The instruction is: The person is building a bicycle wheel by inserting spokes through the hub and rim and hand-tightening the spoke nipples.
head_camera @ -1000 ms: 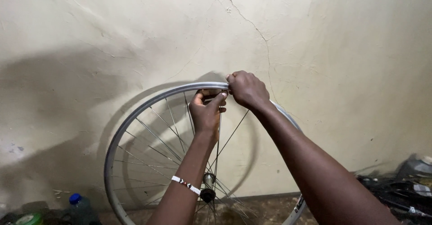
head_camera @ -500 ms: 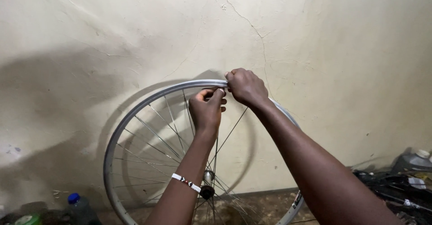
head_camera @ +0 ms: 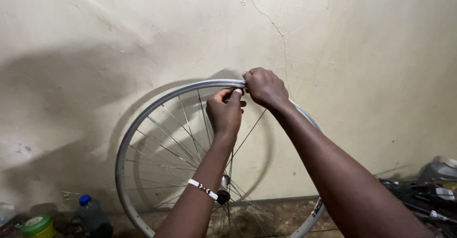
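A silver bicycle wheel rim (head_camera: 143, 119) with thin spokes and a dark hub (head_camera: 223, 196) stands upright against a cream wall. My right hand (head_camera: 264, 87) is closed over the top of the rim. My left hand (head_camera: 225, 111), with a beaded bracelet on the wrist, reaches up from below; its fingers pinch at the rim's inner side just beside the right hand. Whatever small part the fingertips hold is hidden.
The cracked cream wall (head_camera: 333, 38) is right behind the wheel. A plastic bottle with a blue cap (head_camera: 90, 213) and a green-lidded tub (head_camera: 37, 225) sit at the lower left. Dark clutter and a grey container (head_camera: 440, 171) lie at the lower right.
Both hands stay at the top of the rim; the left fingers have shifted slightly against it. The view has drifted a little.
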